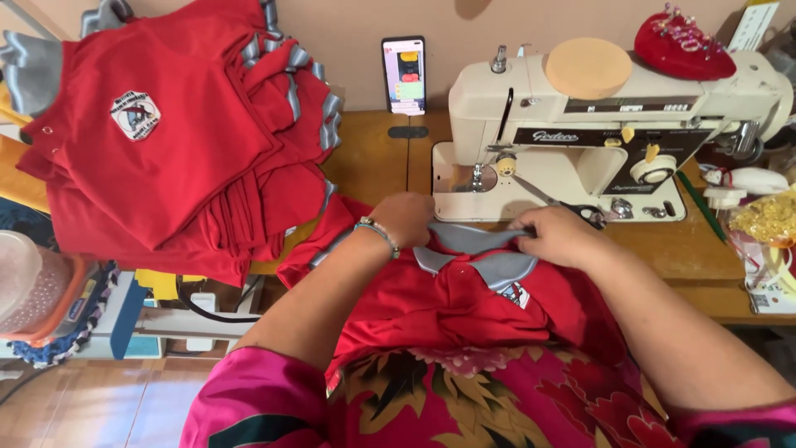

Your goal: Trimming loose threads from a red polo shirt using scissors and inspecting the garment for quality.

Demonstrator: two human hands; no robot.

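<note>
On lap, against table edge (pixel 713 286): red polo shirt (pixel 448 303), grey collar (pixel 477 249) uppermost, toward sewing machine (pixel 580 141). Left hand (pixel 404 220) clenched on collar's left end, right hand (pixel 557 236) pinching right end, scissors (pixel 572 209) just beyond. Collar's long axis left-right, spanning both hands; right hand nearer machine. Shirt body trailing back toward torso. Stack of red shirts (pixel 174 158) well apart, left.

You get bright, even light, soft shadows under the sewing machine (pixel 609 137), sharp centre, and wide-angle bending at edges.
</note>
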